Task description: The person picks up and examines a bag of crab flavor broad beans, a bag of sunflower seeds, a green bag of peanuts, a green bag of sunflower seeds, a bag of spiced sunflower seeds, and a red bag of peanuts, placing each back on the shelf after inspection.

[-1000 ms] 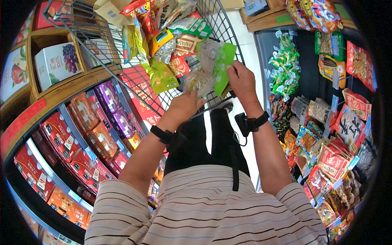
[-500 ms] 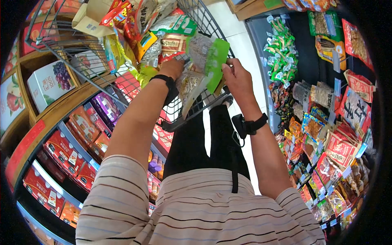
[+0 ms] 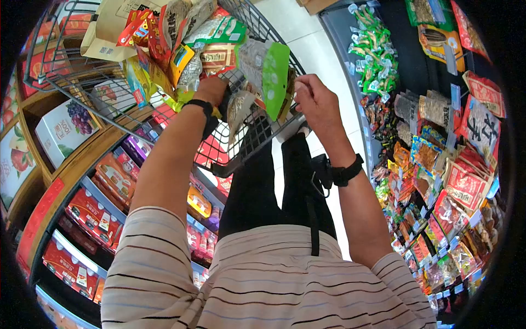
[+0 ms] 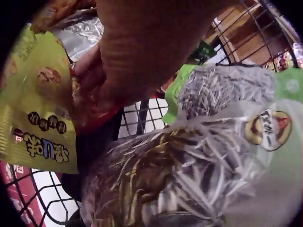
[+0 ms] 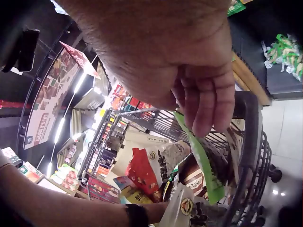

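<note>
In the head view, my left hand [image 3: 212, 90] reaches into the wire shopping cart [image 3: 237, 164]. Seen from the left wrist, its fingers [image 4: 90, 71] are at a red snack packet [image 4: 97, 120], mostly hidden under the hand; I cannot tell whether they grip it. A clear bag of dark striped seeds [image 4: 175, 175] lies close below that hand. My right hand [image 3: 320, 109] hovers beside the cart's near right rim, fingers loosely bent. Just beside its fingertips stands a clear-and-green bag [image 3: 276, 79]. A yellow-green packet [image 4: 40, 104] hangs left of my left hand.
A brown paper bag [image 3: 112, 33] and several bright snack packets fill the far part of the cart. Shelves of red boxed goods [image 3: 90, 211] run along the left. On the right, hanging snack bags [image 3: 463, 183] line a dark rack beside the white floor [image 3: 307, 46].
My left hand has left the clear seed bag and moved forward and left, onto the red packet. My right hand has come off the green bag's edge. The cart has shifted left in view.
</note>
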Tool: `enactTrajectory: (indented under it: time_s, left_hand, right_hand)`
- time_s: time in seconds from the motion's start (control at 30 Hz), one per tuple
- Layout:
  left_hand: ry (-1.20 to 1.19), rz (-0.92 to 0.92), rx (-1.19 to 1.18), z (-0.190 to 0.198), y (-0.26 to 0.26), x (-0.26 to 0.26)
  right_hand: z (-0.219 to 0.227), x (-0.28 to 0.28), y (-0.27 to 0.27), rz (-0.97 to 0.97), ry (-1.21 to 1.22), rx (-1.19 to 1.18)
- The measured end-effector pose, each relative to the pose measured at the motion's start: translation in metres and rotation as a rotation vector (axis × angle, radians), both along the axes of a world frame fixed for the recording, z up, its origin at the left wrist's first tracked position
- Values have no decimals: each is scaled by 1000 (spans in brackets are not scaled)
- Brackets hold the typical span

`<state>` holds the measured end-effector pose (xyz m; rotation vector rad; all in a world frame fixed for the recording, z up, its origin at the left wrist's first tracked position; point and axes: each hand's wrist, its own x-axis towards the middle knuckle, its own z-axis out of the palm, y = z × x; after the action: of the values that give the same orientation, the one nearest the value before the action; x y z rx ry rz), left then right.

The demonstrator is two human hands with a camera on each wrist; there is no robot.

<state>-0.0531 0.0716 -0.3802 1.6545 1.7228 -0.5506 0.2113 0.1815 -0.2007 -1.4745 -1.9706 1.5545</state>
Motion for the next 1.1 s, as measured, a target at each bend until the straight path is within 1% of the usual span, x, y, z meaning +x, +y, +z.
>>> enactTrajectory:
  time_s: [0.03, 0.07, 0.13, 0.17, 0.2, 0.3, 0.4, 0.5, 0.6, 0.7, 0.73, 0.83, 0.87, 0.93, 0.97, 1.0, 1.03, 1.07, 1.1]
  left_hand:
    - [-15, -14, 12, 5, -2, -6]
    - [-64, -48, 89, 13, -7, -15]
    - [-117, -14, 73, 22, -9, -22]
    - [-141, 6, 67, 25, -11, -27]
    - [-201, 17, 136, 29, -16, -31]
    - [-176, -48, 155, 33, -19, -35]
    - [-120, -26, 164, 43, -24, -37]
    - [-297, 119, 73, 88, -21, -40]
    - [-484, 265, 147, 105, -33, -47]
    - [-350, 163, 394, 129, -43, -52]
    - [-312, 178, 399, 155, -39, -48]
    - [-203, 204, 544, 191, -38, -47]
    - [-218, 280, 543, 207, -36, -44]
    - [-168, 278, 678, 235, -34, -43]
    - [-142, 275, 746, 250, -33, -42]
    - [-140, 265, 822, 265, -32, -40]
    - [-226, 343, 865, 276, -30, -38]
    - [-314, 417, 907, 287, -29, -35]
    - [-403, 491, 947, 297, -29, -31]
  right_hand:
    - [1, 2, -1, 7, 5, 16]
    - [3, 2, -1, -1, -3, -10]
    - [6, 2, -2, -11, -15, -63]
    - [6, 2, -2, -6, -2, -53]
    - [6, 1, -3, -1, 9, -42]
    - [8, -1, -7, 11, 41, -42]
    - [11, -2, -10, 25, 50, -42]
    - [9, -3, -12, 40, 47, -43]
    - [9, -2, -15, 50, 58, -21]
    - [12, -2, -17, 53, 71, -34]
    - [13, -3, -16, 55, 78, -45]
    - [23, -5, -17, 72, 72, -100]
    - [29, -6, -17, 72, 85, -139]
    - [42, -10, -17, 72, 114, -215]
    - [43, -11, -17, 78, 158, -181]
    - [43, -12, -19, 84, 202, -147]
    - [45, -12, -19, 92, 248, -111]
    - [48, -11, -16, 97, 275, -196]
    - [54, -11, -15, 108, 313, -175]
